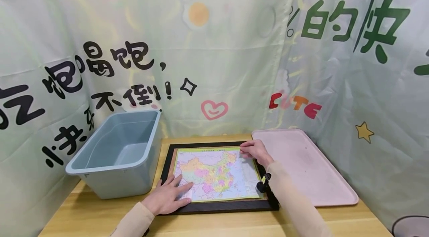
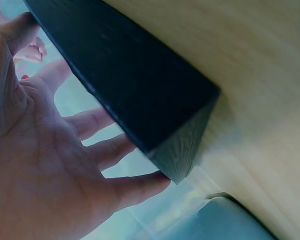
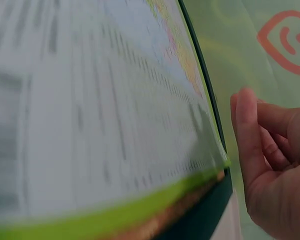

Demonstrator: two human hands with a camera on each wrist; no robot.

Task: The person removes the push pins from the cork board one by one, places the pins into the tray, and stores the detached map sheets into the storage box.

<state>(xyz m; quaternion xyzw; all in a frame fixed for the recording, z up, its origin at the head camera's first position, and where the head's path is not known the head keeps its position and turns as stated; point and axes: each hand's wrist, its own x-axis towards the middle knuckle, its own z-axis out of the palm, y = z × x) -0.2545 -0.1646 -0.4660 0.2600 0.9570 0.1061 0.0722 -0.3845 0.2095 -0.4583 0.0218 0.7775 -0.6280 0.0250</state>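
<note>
A colourful printed map (image 1: 214,175) with a yellow-green border lies over a brown backing inside a black frame (image 1: 218,207). My left hand (image 1: 169,196) rests with spread fingers on the map's lower left corner and the frame's edge. In the left wrist view, its fingertips (image 2: 157,181) come up against the underside of the black frame (image 2: 130,75). My right hand (image 1: 255,151) is at the map's upper right corner. From the right wrist, its thumb and fingers (image 3: 247,130) are brought together just beside the map corner, with nothing visible between them.
A deep blue-grey plastic tub (image 1: 117,147) stands at the left of the wooden table (image 1: 77,214). To the right lies a flat pink tray (image 1: 311,166), close beside the frame. A printed cloth curtain (image 1: 214,62) hangs behind and around the table.
</note>
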